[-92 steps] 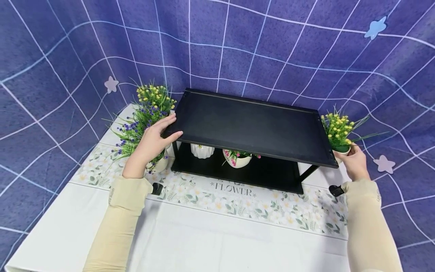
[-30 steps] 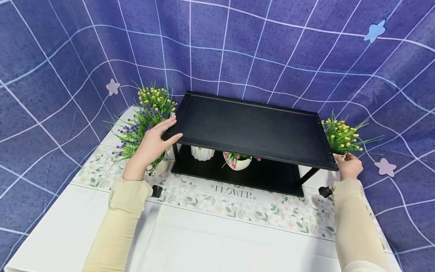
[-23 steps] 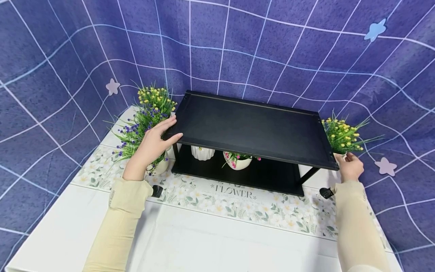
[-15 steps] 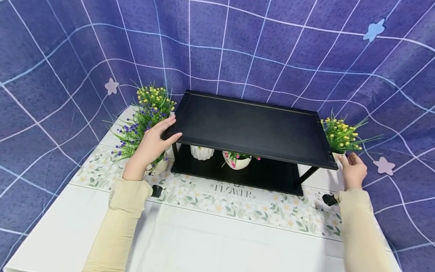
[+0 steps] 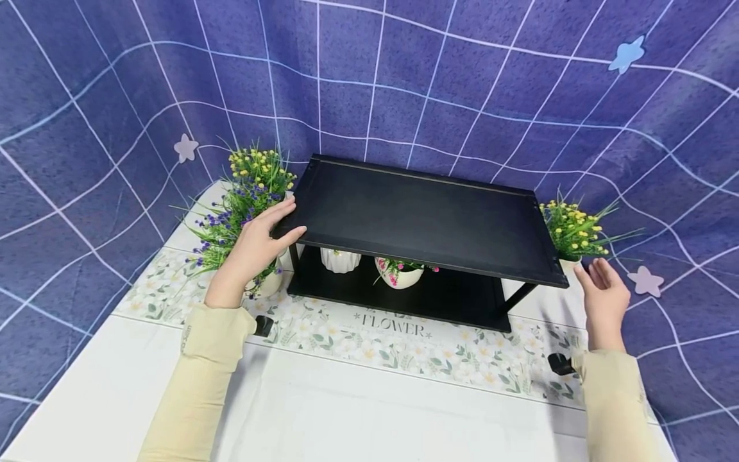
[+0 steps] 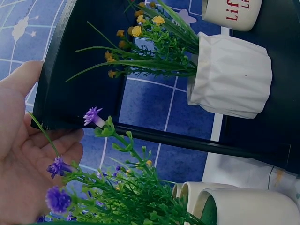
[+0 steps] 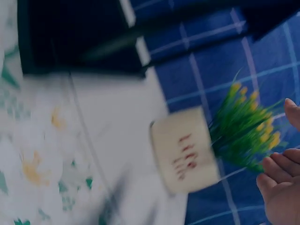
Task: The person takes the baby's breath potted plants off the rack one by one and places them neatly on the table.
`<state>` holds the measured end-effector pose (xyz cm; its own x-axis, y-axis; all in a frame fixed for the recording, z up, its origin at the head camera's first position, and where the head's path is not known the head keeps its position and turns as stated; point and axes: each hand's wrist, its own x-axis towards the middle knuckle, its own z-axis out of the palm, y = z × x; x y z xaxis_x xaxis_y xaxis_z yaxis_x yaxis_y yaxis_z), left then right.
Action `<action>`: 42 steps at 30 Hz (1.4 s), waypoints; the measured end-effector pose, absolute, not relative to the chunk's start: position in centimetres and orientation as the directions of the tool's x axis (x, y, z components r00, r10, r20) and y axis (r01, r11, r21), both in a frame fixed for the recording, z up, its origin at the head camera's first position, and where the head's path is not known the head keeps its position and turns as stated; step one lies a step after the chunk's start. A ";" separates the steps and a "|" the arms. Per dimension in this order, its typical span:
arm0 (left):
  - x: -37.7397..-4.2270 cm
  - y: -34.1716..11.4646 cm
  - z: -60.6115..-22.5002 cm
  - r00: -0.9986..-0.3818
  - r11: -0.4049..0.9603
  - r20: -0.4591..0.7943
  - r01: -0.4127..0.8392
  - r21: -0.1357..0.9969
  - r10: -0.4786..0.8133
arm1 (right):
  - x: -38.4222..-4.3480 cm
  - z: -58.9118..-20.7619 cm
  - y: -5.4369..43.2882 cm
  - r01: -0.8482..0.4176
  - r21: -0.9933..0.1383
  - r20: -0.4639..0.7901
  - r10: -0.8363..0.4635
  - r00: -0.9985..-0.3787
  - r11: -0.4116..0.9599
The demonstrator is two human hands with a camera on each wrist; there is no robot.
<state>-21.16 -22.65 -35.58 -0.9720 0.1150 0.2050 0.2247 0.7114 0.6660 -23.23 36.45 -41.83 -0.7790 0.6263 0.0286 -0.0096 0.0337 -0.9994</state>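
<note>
My left hand [image 5: 258, 236] holds the left front corner of a black two-tier shelf [image 5: 416, 218], with fingers along the left side and thumb at the front edge. In the left wrist view the shelf corner lies between thumb and fingers, beside purple flowers [image 6: 58, 199]. My right hand [image 5: 605, 298] is apart from a potted yellow-flowered plant [image 5: 574, 231] standing at the shelf's right end, its fingers relaxed and empty. In the right wrist view this cream pot [image 7: 185, 150] bears red "Life" lettering, and the hand is beyond the flowers.
The lower tier carries a ribbed white pot [image 5: 340, 260] and a round pot with pink flowers [image 5: 400, 276]. Yellow and purple potted flowers [image 5: 245, 192] crowd the shelf's left end. A floral runner [image 5: 369, 343] crosses the white table [image 5: 323, 410]; a blue gridded curtain [image 5: 404, 77] hangs behind.
My right hand has let go of the yellow-flowered plant's pot and drawn back toward me and to the right. The left hand stays at the shelf corner.
</note>
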 end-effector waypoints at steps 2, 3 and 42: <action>-21.2 -22.6 -35.6 -0.972 0.713 0.205 0.224 0.665 0.115 | -22.5 -41.2 35.7 -0.094 -0.996 0.071 0.629 -0.774 -0.003; -21.2 -22.6 -35.6 -0.972 0.713 0.205 0.224 0.665 0.114 | -22.1 -40.8 35.4 -0.139 -0.990 0.101 0.627 -0.772 -0.012; -21.0 -22.6 -35.6 -0.967 0.706 0.229 0.241 0.666 0.114 | -15.3 -44.3 21.6 -0.359 -0.922 0.387 0.435 -0.813 0.149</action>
<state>-21.00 -22.57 -35.61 -0.9667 0.1139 0.2294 0.2412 0.7062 0.6657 -15.26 21.61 -44.35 -0.8133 0.4348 0.3866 -0.3586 0.1487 -0.9216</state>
